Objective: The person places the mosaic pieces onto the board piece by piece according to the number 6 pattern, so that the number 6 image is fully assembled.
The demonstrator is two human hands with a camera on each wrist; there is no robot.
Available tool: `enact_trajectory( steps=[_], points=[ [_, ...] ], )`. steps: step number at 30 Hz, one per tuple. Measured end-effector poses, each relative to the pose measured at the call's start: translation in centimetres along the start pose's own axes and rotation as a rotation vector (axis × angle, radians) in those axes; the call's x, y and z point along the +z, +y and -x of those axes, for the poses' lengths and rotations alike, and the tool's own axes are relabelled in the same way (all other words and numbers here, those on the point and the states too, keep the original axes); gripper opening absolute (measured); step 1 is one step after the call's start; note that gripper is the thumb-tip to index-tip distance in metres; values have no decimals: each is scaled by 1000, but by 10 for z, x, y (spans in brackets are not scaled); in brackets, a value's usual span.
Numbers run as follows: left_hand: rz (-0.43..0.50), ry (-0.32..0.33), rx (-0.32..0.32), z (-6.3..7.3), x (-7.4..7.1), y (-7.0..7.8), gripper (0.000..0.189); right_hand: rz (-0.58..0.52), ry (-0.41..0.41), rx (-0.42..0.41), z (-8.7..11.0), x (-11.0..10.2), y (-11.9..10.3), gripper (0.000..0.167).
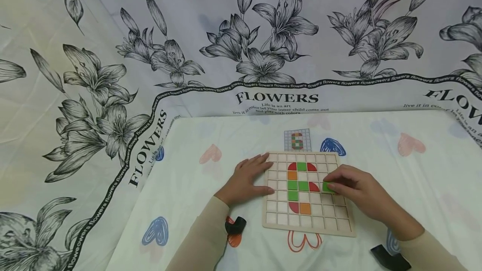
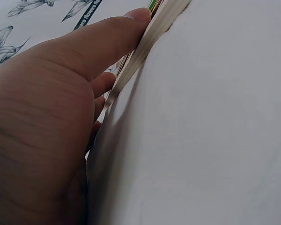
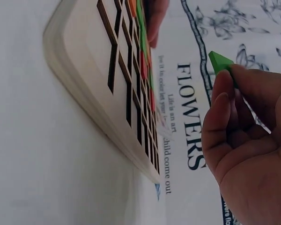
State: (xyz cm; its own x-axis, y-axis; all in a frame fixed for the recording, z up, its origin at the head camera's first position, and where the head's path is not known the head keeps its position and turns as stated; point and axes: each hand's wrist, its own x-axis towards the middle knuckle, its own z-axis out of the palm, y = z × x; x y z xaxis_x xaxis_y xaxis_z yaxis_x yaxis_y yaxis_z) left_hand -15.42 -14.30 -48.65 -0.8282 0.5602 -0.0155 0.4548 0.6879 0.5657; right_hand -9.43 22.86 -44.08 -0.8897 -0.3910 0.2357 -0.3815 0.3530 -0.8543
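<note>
A square wooden grid board point(image 1: 276, 219) lies on the table, with several red, green and orange tiles set in its cells. Between thumb and fingers, my right hand point(image 1: 355, 185) pinches a green tile point(image 1: 326, 187) over the board's right side. The right wrist view shows this green tile point(image 3: 219, 62) held at the fingertips, above the board's surface. My left hand point(image 1: 244, 181) rests along the left edge, its thumb and fingers spread against the wood. In the left wrist view the thumb point(image 2: 107, 40) touches the board's rim point(image 2: 152, 37).
Just behind the board lies a small gridded pattern card point(image 1: 297, 139) with a coloured figure on it. The white tablecloth point(image 1: 211, 129) has printed hearts. A flower-printed cloth point(image 1: 226, 70) stands behind and to the left. Black straps point(image 1: 389, 258) are near both wrists.
</note>
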Motion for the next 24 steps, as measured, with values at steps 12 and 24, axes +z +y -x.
enact_trajectory(
  steps=[12,24],
  points=[
    [-2,-8,-4,0,2,-2,88,-8,-50,87,-8,15,-1,19],
    [-11,-10,-7,-1,0,-2,88,68,-193,205,-9,18,6,16]
  ],
)
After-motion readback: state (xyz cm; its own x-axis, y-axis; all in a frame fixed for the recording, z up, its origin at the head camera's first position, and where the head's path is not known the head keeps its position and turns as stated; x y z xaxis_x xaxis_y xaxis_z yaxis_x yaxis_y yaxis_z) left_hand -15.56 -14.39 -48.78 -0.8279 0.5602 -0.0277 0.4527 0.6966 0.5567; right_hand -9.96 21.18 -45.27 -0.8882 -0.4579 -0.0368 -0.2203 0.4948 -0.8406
